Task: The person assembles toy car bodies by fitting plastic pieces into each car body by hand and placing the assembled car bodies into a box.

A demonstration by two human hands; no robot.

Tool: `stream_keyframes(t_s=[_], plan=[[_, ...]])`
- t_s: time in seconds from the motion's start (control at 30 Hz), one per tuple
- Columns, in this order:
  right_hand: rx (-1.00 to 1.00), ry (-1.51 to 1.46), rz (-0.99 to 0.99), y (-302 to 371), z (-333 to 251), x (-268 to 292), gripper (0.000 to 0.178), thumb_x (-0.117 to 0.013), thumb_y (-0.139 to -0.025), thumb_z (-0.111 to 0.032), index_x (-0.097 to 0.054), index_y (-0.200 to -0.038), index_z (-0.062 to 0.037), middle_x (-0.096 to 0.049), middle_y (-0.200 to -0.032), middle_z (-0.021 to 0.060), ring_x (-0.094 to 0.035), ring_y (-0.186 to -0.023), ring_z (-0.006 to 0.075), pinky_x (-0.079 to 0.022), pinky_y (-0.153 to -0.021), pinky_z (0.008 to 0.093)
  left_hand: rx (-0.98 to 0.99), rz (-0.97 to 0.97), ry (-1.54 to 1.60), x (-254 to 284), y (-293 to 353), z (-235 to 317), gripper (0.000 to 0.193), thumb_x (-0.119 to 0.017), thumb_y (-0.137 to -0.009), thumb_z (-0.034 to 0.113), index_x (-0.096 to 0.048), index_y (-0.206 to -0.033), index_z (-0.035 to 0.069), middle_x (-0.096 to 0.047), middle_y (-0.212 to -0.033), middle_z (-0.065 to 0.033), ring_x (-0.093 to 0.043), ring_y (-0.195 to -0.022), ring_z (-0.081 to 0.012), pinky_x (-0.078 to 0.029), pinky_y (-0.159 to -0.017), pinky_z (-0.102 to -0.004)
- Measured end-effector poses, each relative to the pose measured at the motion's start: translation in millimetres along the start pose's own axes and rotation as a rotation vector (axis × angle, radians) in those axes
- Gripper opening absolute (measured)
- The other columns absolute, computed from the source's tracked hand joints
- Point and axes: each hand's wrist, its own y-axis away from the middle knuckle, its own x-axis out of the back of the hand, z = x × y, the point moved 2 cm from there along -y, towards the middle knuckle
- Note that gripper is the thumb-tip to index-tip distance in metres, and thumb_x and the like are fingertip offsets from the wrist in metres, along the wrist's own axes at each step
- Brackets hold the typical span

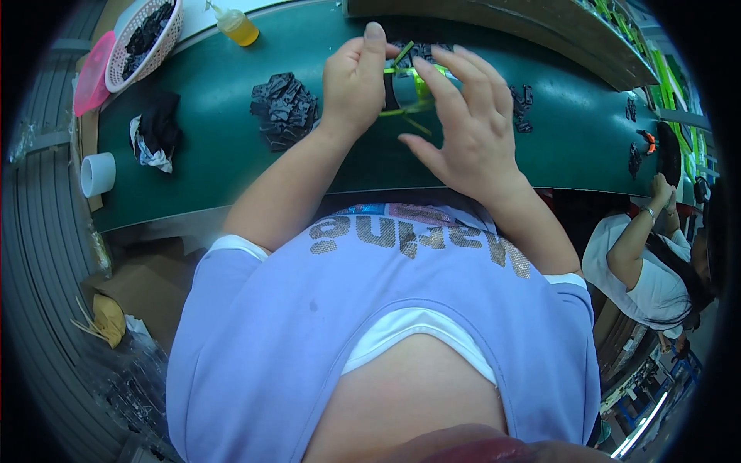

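Note:
My left hand (351, 86) is closed on the left side of a black and bright green piece (407, 91), its thumb pointing up and away. Thin green strips stick out of this piece; its exact kind I cannot make out. Over its right side is my right hand (477, 127), fingers spread and thumb apart, with the index fingertip close to the green part. Whether that fingertip touches is unclear. Left of my left wrist lies a heap of small black plastic parts (284, 112). More black parts (421, 52) show behind my hands, and a few (522, 108) lie right of my right hand.
On the green table (208, 185) stand a white cup-like container (98, 174), a bottle of yellow liquid (235, 28) and a pink basket (171, 40) of black pieces. Dark cloth (158, 127) lies at left. A raised ledge (532, 35) runs behind. At far right works another person (644, 266).

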Motion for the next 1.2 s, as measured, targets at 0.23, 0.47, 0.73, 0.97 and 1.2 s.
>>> stream_keyframes(t_s=[0.23, 0.47, 0.73, 0.97, 1.2], plan=[[-0.015, 0.005, -0.284, -14.4, 14.6, -0.3, 0.084, -0.086, -0.061, -0.033, -0.05, -0.131, -0.0023, -0.059, -0.122, 0.0165, -0.052, -0.125, 0.0342, -0.031, -0.11, 0.0577, -0.157, -0.062, -0.103, -6.2, 8.7, 10.7, 0.042, -0.052, -0.104, 0.038, -0.065, -0.103, -0.002, -0.069, -0.087, -0.0094, -0.062, -0.081, -0.0135, -0.051, -0.075, -0.0306], [-0.013, 0.035, -0.208, -21.9, 9.7, 12.3, 0.075, -0.087, -0.061, -0.036, -0.056, -0.121, -0.0028, -0.059, -0.119, 0.0153, -0.054, -0.12, 0.0338, -0.034, -0.108, 0.0576, -0.098, -0.085, -0.132, 3.1, 5.4, 12.2, 0.042, -0.05, -0.105, 0.039, -0.066, -0.103, 0.0, -0.062, -0.084, -0.0026, -0.055, -0.078, -0.009, -0.046, -0.073, -0.0251], [0.164, -0.07, -0.219, -24.8, 25.6, 11.2, 0.056, -0.084, -0.064, -0.029, -0.062, -0.109, -0.0033, -0.065, -0.095, 0.0109, -0.064, -0.093, 0.029, -0.046, -0.096, 0.046, -0.06, -0.111, -0.043, 0.6, 9.0, 17.7, 0.04, -0.054, -0.104, 0.038, -0.065, -0.1, 0.0, -0.06, -0.079, 0.0, -0.053, -0.074, -0.0066, -0.045, -0.068, -0.0236], [-0.565, -1.022, -0.494, -36.6, 57.8, 36.1, 0.031, -0.078, -0.083, -0.013, -0.063, -0.106, 0.0007, -0.062, -0.097, 0.0028, -0.061, -0.077, 0.0081, -0.049, -0.066, 0.0255, -0.213, -0.049, 0.151, 18.0, 7.3, 23.1, 0.035, -0.052, -0.105, 0.032, -0.063, -0.111, 0.0, -0.061, -0.086, -0.0001, -0.054, -0.08, -0.007, -0.043, -0.073, -0.021], [-0.021, -0.237, 0.205, -138.7, 70.0, 98.6, 0.021, -0.075, -0.082, -0.017, -0.068, -0.096, -0.0031, -0.058, -0.073, 0.0069, -0.055, -0.061, 0.0178, -0.044, -0.057, 0.031, -0.571, 0.133, -0.253, 15.5, 1.0, 27.0, 0.056, -0.048, -0.103, 0.041, -0.044, -0.139, -0.002, -0.053, -0.134, -0.0193, -0.052, -0.121, -0.0337, -0.04, -0.105, -0.0434]])
